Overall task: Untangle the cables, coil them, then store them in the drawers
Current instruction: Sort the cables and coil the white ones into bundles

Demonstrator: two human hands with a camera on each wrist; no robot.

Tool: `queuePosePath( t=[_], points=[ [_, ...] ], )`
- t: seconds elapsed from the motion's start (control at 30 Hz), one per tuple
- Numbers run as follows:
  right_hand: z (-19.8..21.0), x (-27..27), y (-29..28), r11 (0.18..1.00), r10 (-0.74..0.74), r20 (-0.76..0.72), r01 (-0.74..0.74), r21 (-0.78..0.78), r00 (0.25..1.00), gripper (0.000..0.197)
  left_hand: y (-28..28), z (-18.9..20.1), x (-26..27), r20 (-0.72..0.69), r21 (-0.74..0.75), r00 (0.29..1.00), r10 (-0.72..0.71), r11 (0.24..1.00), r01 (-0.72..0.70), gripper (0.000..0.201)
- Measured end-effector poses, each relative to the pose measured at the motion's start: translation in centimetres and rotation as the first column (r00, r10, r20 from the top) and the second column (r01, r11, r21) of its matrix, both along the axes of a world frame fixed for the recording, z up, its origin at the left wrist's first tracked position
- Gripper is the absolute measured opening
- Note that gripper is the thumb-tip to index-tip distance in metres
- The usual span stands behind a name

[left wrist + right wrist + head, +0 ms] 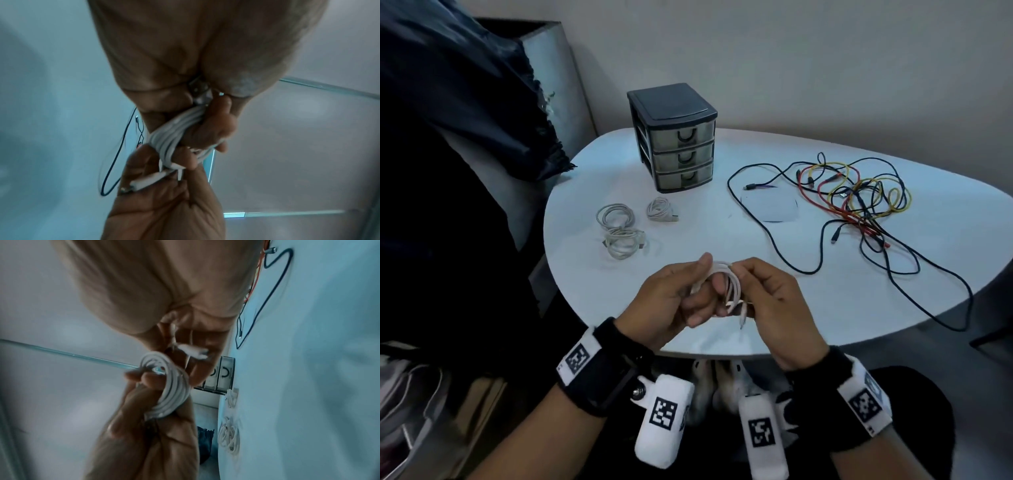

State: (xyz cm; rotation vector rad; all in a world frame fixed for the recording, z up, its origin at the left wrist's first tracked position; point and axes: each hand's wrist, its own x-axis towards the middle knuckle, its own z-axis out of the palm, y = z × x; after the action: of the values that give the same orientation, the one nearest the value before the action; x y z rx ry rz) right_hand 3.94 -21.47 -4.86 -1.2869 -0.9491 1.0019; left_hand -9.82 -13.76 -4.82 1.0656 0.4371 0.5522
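Observation:
A white cable (729,286) is wound into a small coil and held above the near edge of the white table (722,233). My left hand (681,294) grips the coil (174,386) with its fingers through the loops. My right hand (760,291) pinches the cable's loose end; the white plug (148,180) lies against its palm. A dark three-drawer unit (674,137) stands at the back of the table with all drawers closed. A tangle of black, red and yellow cables (856,198) sprawls on the right.
Three coiled white cables lie left of centre: one (614,214), another (625,241) and a third (661,209) in front of the drawers. Dark cloth (465,96) hangs at the left. A black cable loop (955,308) droops past the table's right edge.

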Motion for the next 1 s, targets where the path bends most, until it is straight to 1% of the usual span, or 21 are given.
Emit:
queuePosePath(
  t=[0.03, 0.1, 0.13, 0.17, 0.23, 0.27, 0.3, 0.33, 0.4, 0.43, 0.47, 0.5, 0.53, 0.57, 0.6, 0.63, 0.7, 0.8, 0.9, 0.93, 1.0],
  points=[
    [-0.1, -0.3, 0.0, 0.999, -0.033, -0.035, 0.033, -0.010, 0.999, 0.029, 0.0, -0.1, 0.1, 0.005, -0.028, 1.000, 0.028, 0.999, -0.027, 0.041],
    [-0.1, -0.6, -0.1, 0.996, -0.086, -0.009, 0.086, -0.002, 0.996, 0.028, 0.1, -0.6, 0.3, -0.031, -0.002, 0.996, 0.087, 0.996, -0.087, 0.039],
    [0.0, -0.6, -0.1, 0.994, -0.107, 0.023, 0.107, 0.003, 0.994, 0.028, 0.2, -0.8, 0.4, -0.075, 0.081, 0.989, 0.131, 0.989, -0.125, 0.038],
    [0.1, -0.5, -0.1, 0.993, -0.121, 0.053, 0.121, 0.003, 0.991, 0.027, 0.3, -1.1, 0.5, -0.133, 0.216, 0.973, 0.187, 0.964, -0.156, 0.038],
    [0.3, -0.1, -0.3, 0.997, -0.072, 0.072, 0.073, -0.011, 0.995, 0.024, 0.5, -1.5, 0.3, -0.219, 0.495, 0.931, 0.291, 0.856, -0.151, 0.041],
    [0.4, 0.2, -0.5, 1.000, -0.013, 0.098, 0.015, -0.019, 0.995, 0.021, 0.6, -1.4, 0.2, -0.237, 0.549, 0.918, 0.317, 0.824, -0.142, 0.042],
    [0.4, 0.6, -0.7, 0.999, 0.037, 0.180, -0.033, -0.024, 0.983, 0.020, 0.7, -1.2, 0.1, -0.243, 0.545, 0.916, 0.319, 0.826, -0.143, 0.042],
    [0.2, 1.2, -0.7, 0.998, 0.058, 0.331, -0.051, -0.029, 0.942, 0.018, 0.8, -1.0, 0.1, -0.241, 0.513, 0.923, 0.301, 0.847, -0.142, 0.042],
    [0.1, 2.2, -0.7, 1.000, 0.016, 0.633, -0.004, -0.019, 0.774, 0.014, 0.7, -0.9, 0.1, -0.230, 0.430, 0.942, 0.245, 0.894, -0.127, 0.042],
    [0.2, 2.4, -0.6, 0.999, -0.030, 0.682, 0.032, 0.010, 0.730, 0.014, 0.5, -0.9, 0.2, -0.226, 0.398, 0.945, 0.236, 0.908, -0.131, 0.039],
    [0.4, 2.3, -0.5, 0.998, -0.061, 0.656, 0.058, 0.027, 0.752, 0.014, 0.3, -1.1, 0.3, -0.221, 0.365, 0.946, 0.238, 0.920, -0.146, 0.036],
    [0.6, 2.2, -0.3, 0.997, -0.077, 0.545, 0.080, 0.019, 0.835, 0.015, 0.2, -1.2, 0.5, -0.215, 0.327, 0.946, 0.243, 0.931, -0.165, 0.036],
    [0.7, 2.0, 0.0, 0.995, -0.089, 0.370, 0.098, -0.006, 0.925, 0.015, 0.3, -1.4, 0.7, -0.210, 0.293, 0.944, 0.254, 0.938, -0.187, 0.038],
    [0.9, 1.6, 0.2, 0.993, -0.100, 0.180, 0.109, -0.041, 0.979, 0.016, 0.4, -1.6, 0.8, -0.199, 0.267, 0.944, 0.265, 0.941, -0.208, 0.041],
    [1.1, 1.2, 0.4, 0.990, -0.118, 0.007, 0.118, -0.072, 0.993, 0.015, 0.5, -1.7, 0.8, -0.182, 0.248, 0.945, 0.274, 0.942, -0.225, 0.044],
    [1.2, 0.9, 0.5, 0.988, -0.128, -0.126, 0.116, -0.098, 0.984, 0.013, 0.7, -1.8, 0.8, -0.162, 0.244, 0.947, 0.277, 0.941, -0.234, 0.047],
    [1.2, 0.2, 0.6, 0.988, -0.127, -0.283, 0.095, -0.124, 0.951, 0.011, 0.8, -1.8, 0.6, -0.136, 0.257, 0.950, 0.282, 0.936, -0.241, 0.050],
    [0.9, -0.2, 0.7, 0.986, -0.110, -0.319, 0.063, -0.154, 0.941, 0.011, 0.8, -1.9, 0.5, -0.132, 0.263, 0.942, 0.308, 0.927, -0.266, 0.051],
    [1.0, 0.5, 0.8, 0.984, -0.033, -0.216, -0.006, -0.178, 0.976, 0.014, 0.9, -1.8, 0.6, -0.132, 0.327, 0.934, 0.333, 0.904, -0.276, 0.046],
    [1.0, 0.8, 0.8, 0.980, 0.026, -0.210, -0.067, -0.189, 0.977, 0.018, 1.0, -1.8, 0.6, -0.134, 0.375, 0.925, 0.355, 0.882, -0.284, 0.039],
    [1.0, 1.1, 0.5, 0.967, 0.121, -0.289, -0.179, -0.183, 0.950, 0.028, 1.4, -1.8, 0.7, -0.140, 0.524, 0.896, 0.422, 0.799, -0.295, 0.026]
  ],
)
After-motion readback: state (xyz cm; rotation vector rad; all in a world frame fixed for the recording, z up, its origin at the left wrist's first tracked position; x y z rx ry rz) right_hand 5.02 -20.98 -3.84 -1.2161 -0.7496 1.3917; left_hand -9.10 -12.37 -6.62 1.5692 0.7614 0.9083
